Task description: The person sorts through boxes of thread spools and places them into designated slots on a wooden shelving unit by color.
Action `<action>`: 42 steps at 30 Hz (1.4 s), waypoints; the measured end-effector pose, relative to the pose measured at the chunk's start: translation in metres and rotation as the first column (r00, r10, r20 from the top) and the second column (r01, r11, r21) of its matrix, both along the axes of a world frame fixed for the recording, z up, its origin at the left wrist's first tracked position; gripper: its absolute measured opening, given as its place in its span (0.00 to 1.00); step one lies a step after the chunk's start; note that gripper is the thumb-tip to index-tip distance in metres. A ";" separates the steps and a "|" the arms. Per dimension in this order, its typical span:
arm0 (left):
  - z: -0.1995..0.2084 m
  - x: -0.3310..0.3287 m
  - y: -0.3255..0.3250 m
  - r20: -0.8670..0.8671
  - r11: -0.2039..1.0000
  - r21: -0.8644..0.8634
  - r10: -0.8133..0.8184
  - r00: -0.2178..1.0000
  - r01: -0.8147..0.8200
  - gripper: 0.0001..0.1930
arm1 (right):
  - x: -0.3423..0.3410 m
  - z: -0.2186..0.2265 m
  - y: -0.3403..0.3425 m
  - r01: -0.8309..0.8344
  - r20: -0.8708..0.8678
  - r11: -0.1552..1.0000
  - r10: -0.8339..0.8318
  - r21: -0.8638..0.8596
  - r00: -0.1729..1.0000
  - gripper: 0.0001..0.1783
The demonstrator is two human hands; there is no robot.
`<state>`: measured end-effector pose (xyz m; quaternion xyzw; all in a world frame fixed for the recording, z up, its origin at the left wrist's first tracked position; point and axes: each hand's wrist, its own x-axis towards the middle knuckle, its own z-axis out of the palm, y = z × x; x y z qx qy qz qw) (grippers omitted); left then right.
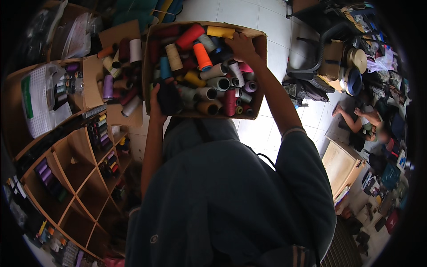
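Note:
A cardboard box (262,58) full of thread spools and cones is in front of me. At its near left corner my left hand (156,103) is wrapped round a black thread cone (170,99). Over the far right part of the box, my right hand (243,47) has its fingers bent at the end of a yellow thread spool (219,31). Around the middle lie an orange cone (202,56), a red cone (190,36), a beige cone (174,57) and a crimson spool (229,102). The right fingertips are partly hidden.
More spools, among them a purple one (108,86), fill a carton (92,79) left of the box. Wooden cubby shelves (76,194) with thread stand at left. A black chair (307,58) and a wooden cabinet (340,162) are at right. Another person (364,118) sits farther right.

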<state>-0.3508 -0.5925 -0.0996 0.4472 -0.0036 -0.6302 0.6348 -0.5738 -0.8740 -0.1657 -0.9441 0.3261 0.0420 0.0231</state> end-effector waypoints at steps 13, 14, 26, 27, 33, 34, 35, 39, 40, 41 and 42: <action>-0.008 0.001 0.010 -0.029 1.000 -0.012 0.017 0.999 -0.017 0.29 | -0.033 0.032 0.005 0.086 0.144 0.959 -0.128 0.271 0.981 0.12; -0.009 0.002 0.010 -0.034 1.000 -0.013 0.020 0.999 -0.020 0.29 | -0.037 0.034 0.010 0.112 0.156 0.962 -0.155 0.251 0.975 0.10; -0.008 -0.001 0.005 -0.051 1.000 -0.010 0.015 0.999 -0.016 0.28 | -0.073 0.021 0.018 0.355 0.585 0.868 -0.497 0.348 0.641 0.10; -0.007 -0.001 0.005 -0.050 1.000 -0.006 0.019 0.999 -0.019 0.28 | -0.074 0.026 0.021 0.337 0.597 0.880 -0.474 0.334 0.647 0.09; -0.007 -0.001 0.004 -0.076 1.000 -0.012 0.012 0.997 -0.013 0.28 | -0.089 0.034 0.066 0.542 0.604 0.795 -0.579 0.271 0.548 0.06; -0.008 -0.001 0.004 -0.091 1.000 -0.014 0.018 0.996 -0.020 0.28 | -0.090 0.033 0.071 0.545 0.601 0.784 -0.596 0.296 0.532 0.06; -0.009 -0.002 0.002 -0.108 1.000 -0.018 0.019 0.994 -0.021 0.28 | -0.092 0.031 0.071 0.466 0.698 0.846 -0.498 0.260 0.515 0.06; -0.011 -0.001 0.002 -0.142 0.996 -0.082 0.008 0.990 -0.020 0.30 | -0.085 0.030 0.073 0.411 0.683 0.735 -0.667 0.539 0.298 0.08; -0.012 -0.001 0.003 -0.160 0.994 -0.103 0.010 0.987 -0.027 0.30 | -0.079 0.031 0.075 0.400 0.676 0.714 -0.690 0.575 0.258 0.08; -0.012 0.000 0.003 -0.173 0.992 -0.123 0.014 0.985 -0.036 0.31 | -0.072 0.032 0.077 0.383 0.668 0.691 -0.712 0.613 0.217 0.09; -0.011 0.001 0.004 -0.175 0.991 -0.129 0.016 0.984 -0.040 0.31 | -0.068 0.029 0.078 0.395 0.696 0.741 -0.661 0.543 0.282 0.09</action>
